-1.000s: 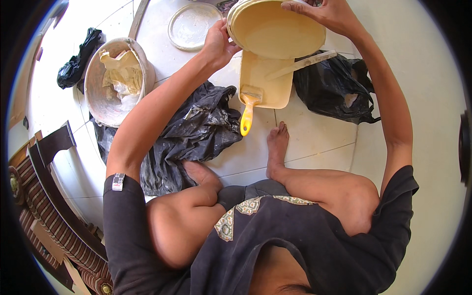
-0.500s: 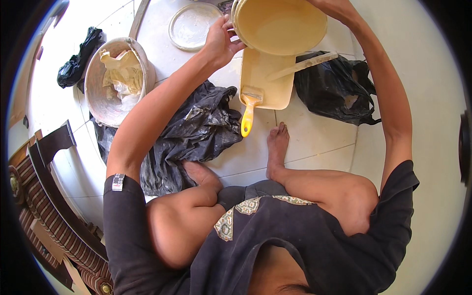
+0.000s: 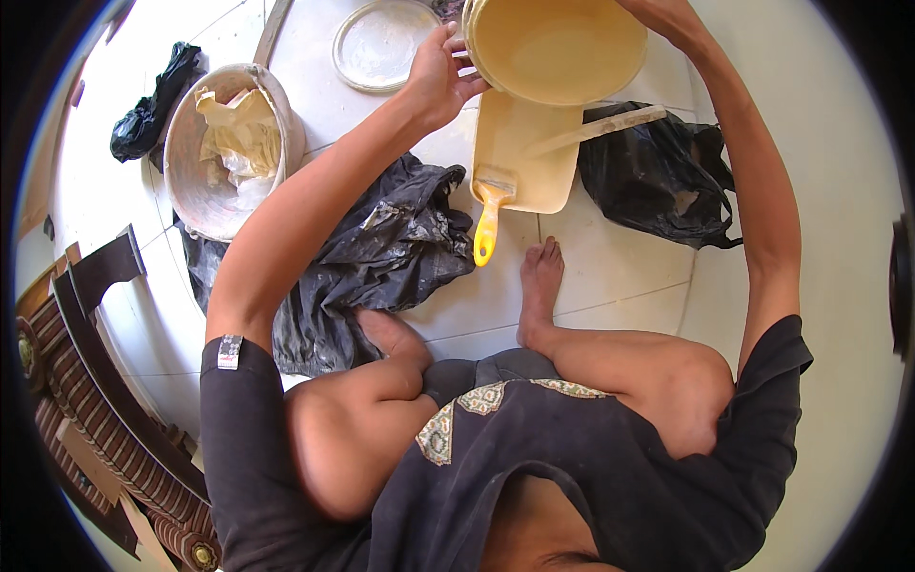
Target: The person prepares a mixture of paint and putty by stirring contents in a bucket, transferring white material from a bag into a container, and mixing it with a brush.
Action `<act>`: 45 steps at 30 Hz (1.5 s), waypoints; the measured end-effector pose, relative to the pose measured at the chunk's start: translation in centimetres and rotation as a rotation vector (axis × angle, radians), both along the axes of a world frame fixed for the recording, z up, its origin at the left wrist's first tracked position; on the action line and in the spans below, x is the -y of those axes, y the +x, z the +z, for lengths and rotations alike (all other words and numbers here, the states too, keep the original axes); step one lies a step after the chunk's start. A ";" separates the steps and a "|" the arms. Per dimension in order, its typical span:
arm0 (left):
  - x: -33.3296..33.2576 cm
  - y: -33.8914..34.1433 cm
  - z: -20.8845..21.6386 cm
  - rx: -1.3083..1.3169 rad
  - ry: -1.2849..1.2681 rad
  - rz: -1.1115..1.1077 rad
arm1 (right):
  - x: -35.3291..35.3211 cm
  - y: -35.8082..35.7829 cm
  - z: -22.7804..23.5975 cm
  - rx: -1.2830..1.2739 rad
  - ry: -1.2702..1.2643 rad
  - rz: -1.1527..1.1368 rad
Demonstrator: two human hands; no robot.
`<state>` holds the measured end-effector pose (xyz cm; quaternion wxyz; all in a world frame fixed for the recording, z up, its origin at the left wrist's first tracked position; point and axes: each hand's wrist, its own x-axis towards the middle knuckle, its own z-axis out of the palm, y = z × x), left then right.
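Between my two hands a bucket of cream paint (image 3: 558, 48) is tipped toward me, its rim over a cream-coated paint tray (image 3: 529, 124). My left hand (image 3: 446, 81) grips the bucket's left side, its fingers partly behind the wall. At the far right of the rim, my right hand (image 3: 662, 13) holds the bucket; its fingers are mostly cut off by the picture's top edge. A paintbrush with a yellow handle (image 3: 488, 224) lies across the tray's near edge, bristles in the tray. A paint-smeared stick (image 3: 610, 126) rests over the tray's right side.
A black plastic bag (image 3: 658, 181) lies right of the tray. Crumpled dark cloth (image 3: 381, 253) spreads left of it, near my feet. A dirty bucket (image 3: 291, 129) with wrappers inside stands at left, beside another black bag (image 3: 152, 114). Behind is a round lid (image 3: 381, 48); striped furniture (image 3: 114, 419) stands near left.
The bucket and both hands have shifted slightly right and up in the picture. The floor things in front of me appear shifted a little right too. Both hands keep their hold.
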<state>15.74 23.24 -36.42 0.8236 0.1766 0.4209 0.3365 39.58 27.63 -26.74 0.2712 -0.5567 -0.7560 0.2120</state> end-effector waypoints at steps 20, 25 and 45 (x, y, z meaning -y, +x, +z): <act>-0.4 -0.3 -0.8 -0.009 0.037 -0.063 | -0.3 0.2 -0.4 0.035 0.091 0.028; -0.7 -0.4 -1.5 0.017 0.066 -0.091 | -0.4 0.3 -0.6 -0.003 -0.028 -0.009; -0.4 0.4 0.2 0.008 -0.037 -0.023 | -1.0 0.7 -0.9 -0.028 -0.095 -0.075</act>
